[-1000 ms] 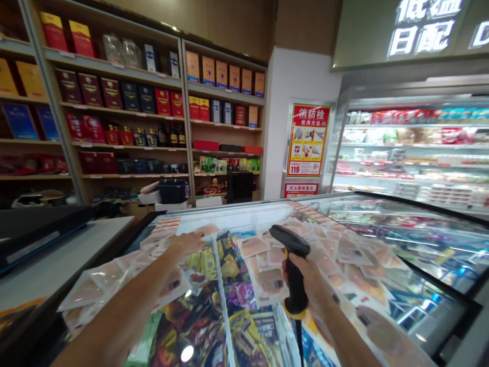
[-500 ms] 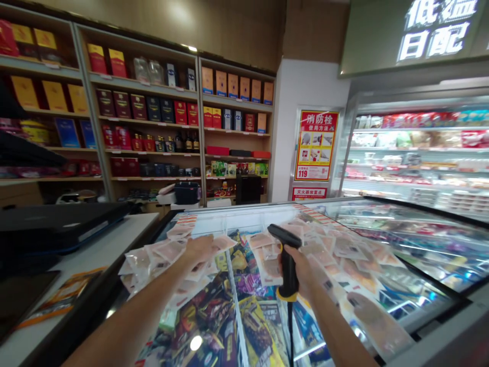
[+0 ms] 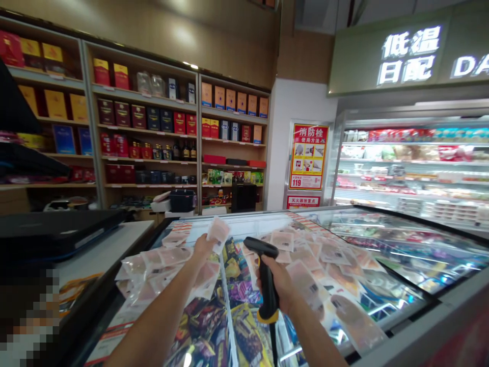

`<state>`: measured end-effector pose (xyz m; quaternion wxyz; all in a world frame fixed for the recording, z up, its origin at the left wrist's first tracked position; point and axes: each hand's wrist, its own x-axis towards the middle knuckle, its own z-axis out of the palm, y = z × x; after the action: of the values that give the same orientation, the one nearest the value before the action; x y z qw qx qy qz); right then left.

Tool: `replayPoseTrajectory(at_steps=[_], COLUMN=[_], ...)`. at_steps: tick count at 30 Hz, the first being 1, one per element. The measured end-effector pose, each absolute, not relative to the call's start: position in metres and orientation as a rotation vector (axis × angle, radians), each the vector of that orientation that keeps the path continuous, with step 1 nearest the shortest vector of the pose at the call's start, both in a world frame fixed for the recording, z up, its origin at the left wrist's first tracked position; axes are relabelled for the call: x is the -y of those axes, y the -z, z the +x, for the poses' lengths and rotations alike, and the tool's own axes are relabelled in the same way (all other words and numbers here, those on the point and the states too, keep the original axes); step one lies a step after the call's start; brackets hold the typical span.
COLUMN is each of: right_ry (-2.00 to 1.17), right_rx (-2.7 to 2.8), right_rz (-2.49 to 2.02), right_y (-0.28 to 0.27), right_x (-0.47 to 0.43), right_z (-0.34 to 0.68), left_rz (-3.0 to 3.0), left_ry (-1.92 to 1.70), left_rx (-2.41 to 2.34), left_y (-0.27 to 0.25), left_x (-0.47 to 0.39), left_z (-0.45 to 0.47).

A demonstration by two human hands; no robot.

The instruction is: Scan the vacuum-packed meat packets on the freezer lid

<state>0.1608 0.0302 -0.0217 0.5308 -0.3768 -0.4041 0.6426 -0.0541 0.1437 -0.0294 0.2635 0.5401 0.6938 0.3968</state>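
Observation:
My left hand pinches a small clear plastic packet by its edge and holds it raised above the freezer's glass top. In my right hand is a black and yellow barcode scanner, gripped by its handle, its head pointing left toward the packet. A cord runs down from the scanner's base. Flat see-through packets lie in a pile under my left forearm. More such packets are spread over the glass to the right of the scanner. Their contents are too blurred to name.
Under the glass of the chest freezer lie colourful frozen-food bags. At left a counter carries a black flat device. Shelves of boxed goods line the back wall; a lit refrigerated case stands at right.
My left hand has lifted the packet from the pile and turned it more upright. The scanner in my right hand has shifted left, toward the packet. The view has tilted up slightly.

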Motion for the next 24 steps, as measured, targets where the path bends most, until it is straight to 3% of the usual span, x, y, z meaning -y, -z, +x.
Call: replayPoseTrajectory(at_steps=[9, 24], right_ry=[-1.577, -1.227], right_rx=[0.938, 0.879], right_rz=[-0.916, -1.06], right_y=[0.019, 0.008], right_x=[-0.024, -0.047], right_z=[0.163, 0.219], left_rz=[1.079, 0.982], left_ry=[-1.479, -1.346], left_rx=[-1.32, -1.074], left_y=[0.018, 0.023], left_x=[-0.132, -0.13], left_z=[-0.031, 0.043])
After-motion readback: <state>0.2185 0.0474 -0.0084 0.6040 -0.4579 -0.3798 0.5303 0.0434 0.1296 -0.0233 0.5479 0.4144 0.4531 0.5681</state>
